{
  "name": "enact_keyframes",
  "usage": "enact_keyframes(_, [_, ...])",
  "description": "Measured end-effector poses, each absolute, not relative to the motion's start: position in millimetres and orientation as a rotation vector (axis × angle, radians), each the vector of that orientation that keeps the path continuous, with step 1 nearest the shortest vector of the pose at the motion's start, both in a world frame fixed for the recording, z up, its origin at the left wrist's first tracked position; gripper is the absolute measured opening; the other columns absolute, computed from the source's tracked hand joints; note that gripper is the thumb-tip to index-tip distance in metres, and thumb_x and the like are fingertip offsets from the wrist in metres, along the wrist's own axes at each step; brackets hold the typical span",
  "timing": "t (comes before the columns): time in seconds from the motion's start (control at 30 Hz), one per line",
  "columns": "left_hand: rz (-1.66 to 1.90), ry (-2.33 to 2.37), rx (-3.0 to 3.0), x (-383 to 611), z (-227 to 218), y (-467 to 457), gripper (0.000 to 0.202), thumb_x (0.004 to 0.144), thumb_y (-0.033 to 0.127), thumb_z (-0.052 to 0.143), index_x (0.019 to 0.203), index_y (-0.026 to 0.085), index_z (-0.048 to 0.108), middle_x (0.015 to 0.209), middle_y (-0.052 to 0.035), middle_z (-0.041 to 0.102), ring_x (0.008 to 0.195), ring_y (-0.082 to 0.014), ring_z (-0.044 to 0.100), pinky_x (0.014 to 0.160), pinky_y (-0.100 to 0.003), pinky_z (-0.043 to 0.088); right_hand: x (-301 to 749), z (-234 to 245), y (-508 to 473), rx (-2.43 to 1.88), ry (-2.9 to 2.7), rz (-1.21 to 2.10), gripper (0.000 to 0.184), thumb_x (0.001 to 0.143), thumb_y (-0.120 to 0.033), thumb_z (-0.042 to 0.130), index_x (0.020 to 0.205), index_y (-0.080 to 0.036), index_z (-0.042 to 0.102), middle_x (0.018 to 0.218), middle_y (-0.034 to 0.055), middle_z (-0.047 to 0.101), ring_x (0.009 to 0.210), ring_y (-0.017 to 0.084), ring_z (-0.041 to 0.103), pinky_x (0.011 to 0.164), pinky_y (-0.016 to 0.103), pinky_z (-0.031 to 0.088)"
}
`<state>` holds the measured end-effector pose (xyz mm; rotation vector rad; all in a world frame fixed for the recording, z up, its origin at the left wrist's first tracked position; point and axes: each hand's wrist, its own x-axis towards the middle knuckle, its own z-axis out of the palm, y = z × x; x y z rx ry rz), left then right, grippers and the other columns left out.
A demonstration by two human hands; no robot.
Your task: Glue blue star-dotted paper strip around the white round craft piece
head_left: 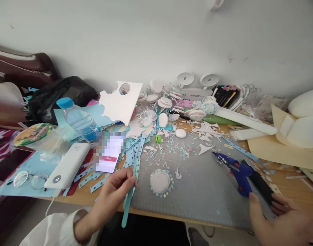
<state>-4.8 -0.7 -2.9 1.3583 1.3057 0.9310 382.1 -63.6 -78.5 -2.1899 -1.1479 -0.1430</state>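
My left hand (115, 191) pinches a teal craft stick (126, 213) with a rounded end, which hangs past the table's front edge. A second teal edge shows beside it. At the lower right, my right hand (282, 218) has its thumb and fingers apart. Its fingertips are at the lower end of a long black tool (261, 182), whose kind I cannot make out. Just left of that tool lies a blue glue gun (234, 171), nozzle pointing to the back left. A white disc (160, 181) rimmed with small blue and white stars lies on the grey cutting mat (197, 191).
Left of the mat are a lit phone (110, 153), a white power bank (68, 167), glasses (29, 179), a blue-capped bottle (79, 118) and blue punched strips (131, 153). White discs (163, 120), paper scraps (206, 130) and markers (227, 95) crowd the back.
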Motion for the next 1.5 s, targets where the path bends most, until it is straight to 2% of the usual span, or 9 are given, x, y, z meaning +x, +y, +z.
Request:
enact_keyframes(0.07, [0.900,1.292,1.373,-5.7,-4.3,1.0,0.040,0.084,0.049,0.055,0.060,0.018,0.044,0.062,0.0016,0.038,0.060,-0.0125,0.035,0.055,-0.023,0.032,390.8,-87.9,-55.7,-2.299,-1.243,-0.158,0.051,0.078,-0.053,0.055,0.105,-0.010,0.061,0.080,0.0201,0.062,0.078,0.041,0.061,0.072,0.055,0.049])
enact_keyframes(0.23, [0.840,1.196,1.407,-3.3,-10.1,13.2,0.038,0.087,0.047,0.051,0.064,0.018,0.042,0.062,0.0031,0.035,0.059,-0.0119,0.031,0.055,-0.023,0.029,384.1,-92.5,-28.7,-2.307,-1.633,-0.326,0.054,0.086,-0.043,0.036,0.105,0.003,0.057,0.086,0.0257,0.062,0.084,0.041,0.061,0.079,0.052,0.048])
enact_keyframes(0.37, [0.833,1.168,1.404,2.2,-16.6,30.1,0.035,0.087,0.044,0.052,0.065,0.019,0.041,0.061,0.0040,0.034,0.058,-0.0111,0.030,0.053,-0.023,0.026,379.5,-78.8,-17.4,-2.378,-1.624,-0.257,0.040,0.084,-0.037,0.034,0.099,-0.007,0.054,0.077,0.0204,0.059,0.075,0.038,0.060,0.068,0.046,0.048])
enact_keyframes(0.5, [0.791,1.069,1.447,8.9,-22.8,53.8,0.036,0.087,0.043,0.052,0.063,0.018,0.041,0.060,0.0037,0.036,0.057,-0.0104,0.030,0.052,-0.022,0.024,373.0,-45.7,-6.5,-2.348,-1.341,-0.139,0.033,0.077,-0.044,0.045,0.098,-0.019,0.052,0.073,0.0124,0.059,0.065,0.032,0.060,0.056,0.041,0.044])
enact_keyframes(0.6, [0.730,0.984,1.473,15.0,-26.9,70.5,0.037,0.086,0.044,0.054,0.062,0.018,0.040,0.058,0.0046,0.034,0.054,-0.0093,0.028,0.049,-0.022,0.022,357.1,-19.3,9.2,-2.304,-1.102,0.013,0.035,0.060,-0.054,0.066,0.070,-0.024,0.052,0.056,0.0031,0.055,0.051,0.026,0.056,0.049,0.037,0.041])
enact_keyframes(0.67, [0.690,0.946,1.471,18.9,-29.3,77.5,0.037,0.084,0.045,0.055,0.063,0.018,0.042,0.056,0.0052,0.033,0.052,-0.0085,0.027,0.048,-0.021,0.021,340.4,-8.5,23.0,-2.168,-1.051,0.106,0.033,0.055,-0.049,0.071,0.059,-0.023,0.051,0.051,0.0024,0.055,0.048,0.022,0.055,0.048,0.034,0.042])
enact_keyframes(0.77, [0.639,0.914,1.436,22.2,-32.1,80.4,0.037,0.083,0.045,0.057,0.063,0.017,0.043,0.054,0.0058,0.034,0.049,-0.0072,0.026,0.046,-0.020,0.019,310.3,-6.7,43.9,-1.883,-1.191,0.189,0.028,0.056,-0.043,0.070,0.053,-0.022,0.053,0.047,0.0000,0.055,0.043,0.016,0.052,0.046,0.030,0.044])
enact_keyframes(0.93, [0.554,0.887,1.363,21.2,-33.8,76.7,0.037,0.084,0.041,0.056,0.061,0.018,0.038,0.053,0.0074,0.029,0.047,-0.0056,0.022,0.043,-0.020,0.017,272.9,-28.2,60.8,-1.618,-1.395,0.430,0.021,0.061,-0.032,0.062,0.048,-0.023,0.048,0.039,-0.0049,0.049,0.035,0.010,0.042,0.035,0.023,0.035])
enact_keyframes(1.5, [0.455,0.828,1.284,18.9,-37.9,73.4,0.030,0.084,0.030,0.054,0.061,0.018,0.038,0.051,0.0078,0.027,0.046,-0.0056,0.023,0.042,-0.020,0.016,267.1,-44.3,50.8,-1.752,-1.511,0.494,0.029,0.063,-0.030,0.060,0.041,-0.023,0.043,0.035,-0.0023,0.042,0.033,0.012,0.040,0.033,0.025,0.034])
